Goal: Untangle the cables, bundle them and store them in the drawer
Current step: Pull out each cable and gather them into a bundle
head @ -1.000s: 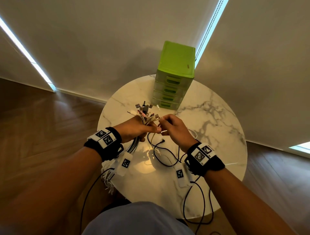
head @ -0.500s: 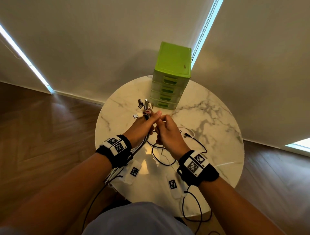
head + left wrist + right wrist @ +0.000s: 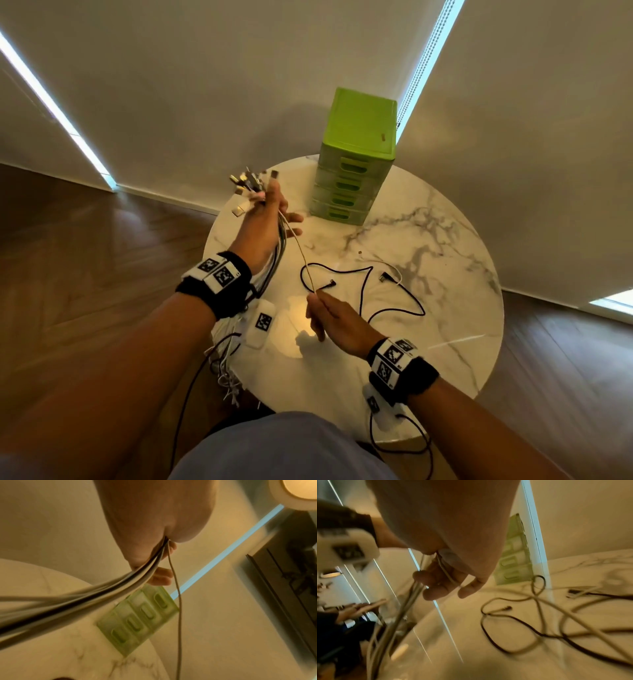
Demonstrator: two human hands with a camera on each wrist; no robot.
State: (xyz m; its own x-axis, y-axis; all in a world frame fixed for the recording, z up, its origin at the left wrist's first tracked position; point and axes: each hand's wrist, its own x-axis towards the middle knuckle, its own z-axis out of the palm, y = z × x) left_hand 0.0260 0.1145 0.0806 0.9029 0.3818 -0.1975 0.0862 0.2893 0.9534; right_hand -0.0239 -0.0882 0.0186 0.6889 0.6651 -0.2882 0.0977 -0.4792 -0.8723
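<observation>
Head view looks steeply down onto the round table (image 3: 394, 377). Wrist views look close along each palm; all share the green drawer unit (image 3: 356, 164), far edge.

Cable bundle (image 3: 270, 260) gripped upright, loose black cable (image 3: 363, 284) on table, green drawers (image 3: 346, 186) closed.

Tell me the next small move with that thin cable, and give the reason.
Probably keep drawing the right hand down the thin cable until its free end comes up. The left hand grips that cable's top with the bundle, the right hand pinches it lower, and loose cables lie on the table.
</observation>
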